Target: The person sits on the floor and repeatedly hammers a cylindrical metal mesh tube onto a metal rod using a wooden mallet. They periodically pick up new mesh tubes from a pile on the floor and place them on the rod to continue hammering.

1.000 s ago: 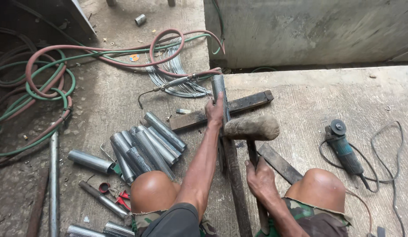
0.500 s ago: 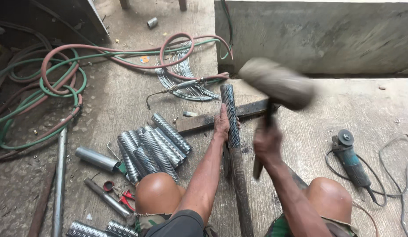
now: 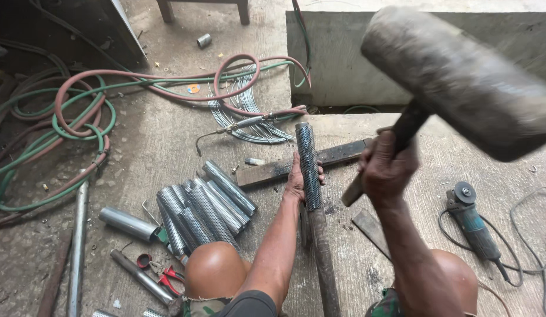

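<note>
A person crouches on a concrete floor, knees at the bottom of the frame. The left hand (image 3: 296, 183), at centre, is wrapped around a perforated metal tube (image 3: 308, 166) that sits over a longer bar (image 3: 323, 264) running down toward the bottom edge; the grip seems meant to steady the tube. Its upper part crosses a dark flat bar (image 3: 273, 169), which probably props it up. The left arm reaches straight forward from between the knees.

The right hand (image 3: 386, 170), centre right, is clenched on the handle of a large mallet (image 3: 461, 79). The mallet's blurred head fills the upper right, raised high above the tube, the forearm angled up.

A heap of similar tubes (image 3: 202, 211) lies lower left of centre. Hoses (image 3: 79, 117) coil at upper left. An angle grinder (image 3: 469, 220) rests at right.
</note>
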